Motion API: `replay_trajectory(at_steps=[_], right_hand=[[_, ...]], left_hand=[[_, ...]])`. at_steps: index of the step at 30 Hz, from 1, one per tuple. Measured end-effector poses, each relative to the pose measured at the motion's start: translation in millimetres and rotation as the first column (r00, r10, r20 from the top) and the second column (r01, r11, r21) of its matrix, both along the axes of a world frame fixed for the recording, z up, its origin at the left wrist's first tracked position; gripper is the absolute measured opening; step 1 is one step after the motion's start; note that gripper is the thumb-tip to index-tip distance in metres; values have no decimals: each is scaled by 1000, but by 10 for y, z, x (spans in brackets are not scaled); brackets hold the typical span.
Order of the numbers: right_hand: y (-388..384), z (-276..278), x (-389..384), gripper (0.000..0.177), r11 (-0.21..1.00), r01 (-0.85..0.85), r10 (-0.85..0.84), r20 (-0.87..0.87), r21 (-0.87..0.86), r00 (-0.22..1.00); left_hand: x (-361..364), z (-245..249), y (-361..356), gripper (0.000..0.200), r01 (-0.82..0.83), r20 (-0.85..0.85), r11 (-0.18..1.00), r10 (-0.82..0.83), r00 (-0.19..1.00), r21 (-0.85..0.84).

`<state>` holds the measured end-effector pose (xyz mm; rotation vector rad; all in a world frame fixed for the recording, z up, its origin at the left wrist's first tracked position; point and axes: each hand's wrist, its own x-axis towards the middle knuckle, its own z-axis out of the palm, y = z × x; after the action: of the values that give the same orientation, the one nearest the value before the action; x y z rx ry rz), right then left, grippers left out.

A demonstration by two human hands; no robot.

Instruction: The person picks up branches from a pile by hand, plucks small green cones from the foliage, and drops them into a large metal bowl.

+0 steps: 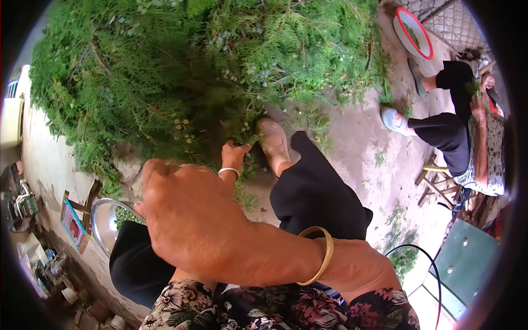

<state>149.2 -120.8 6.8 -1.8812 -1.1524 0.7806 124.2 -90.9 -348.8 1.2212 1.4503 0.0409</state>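
Observation:
My left hand [233, 157], with a pale bangle at the wrist, reaches down to the near edge of a large heap of leafy green branches [148, 82]. Its fingers are closed on a green sprig [248, 144] beside my shoe. My right hand [187, 212], wearing a gold-coloured bangle, crosses in front of my body toward the left. Its fingers are curled closed, and whatever lies in them is hidden. Just beyond that fist is a shiny metal bowl [104, 225] with small green pieces in it, partly covered by my hand and knee.
Another person [478, 137] sits at the right, hands near a sprig. Behind them stands a white basin with a red rim [401, 33] holding green bits. A small stool [77, 217] is at the left, and a green board [467, 264] at the lower right.

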Motion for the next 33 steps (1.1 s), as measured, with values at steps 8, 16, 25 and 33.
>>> replay_trajectory(at_steps=[8, 16, 25, 33], right_hand=[[22, 83, 164, 20, 976, -196, 192, -47, -96, 980], [109, -77, 168, 16, 999, -19, 22, 63, -51, 998], [382, -141, 493, 10, 771, 127, -480, 439, 624, 759], [419, 15, 138, 25, 889, -87, 23, 146, 450, 989]], left_hand=[[372, -45, -191, 38, -43, 251, 996, 61, 966, -74], [-444, 296, 357, 19, 588, -308, 140, -743, 594, 796], [-1311, 2984, 1267, 4, 462, -483, -165, -452, 750, 871], [-1739, 3588, 1464, 9, 116, -125, 121, 67, 990, 986]])
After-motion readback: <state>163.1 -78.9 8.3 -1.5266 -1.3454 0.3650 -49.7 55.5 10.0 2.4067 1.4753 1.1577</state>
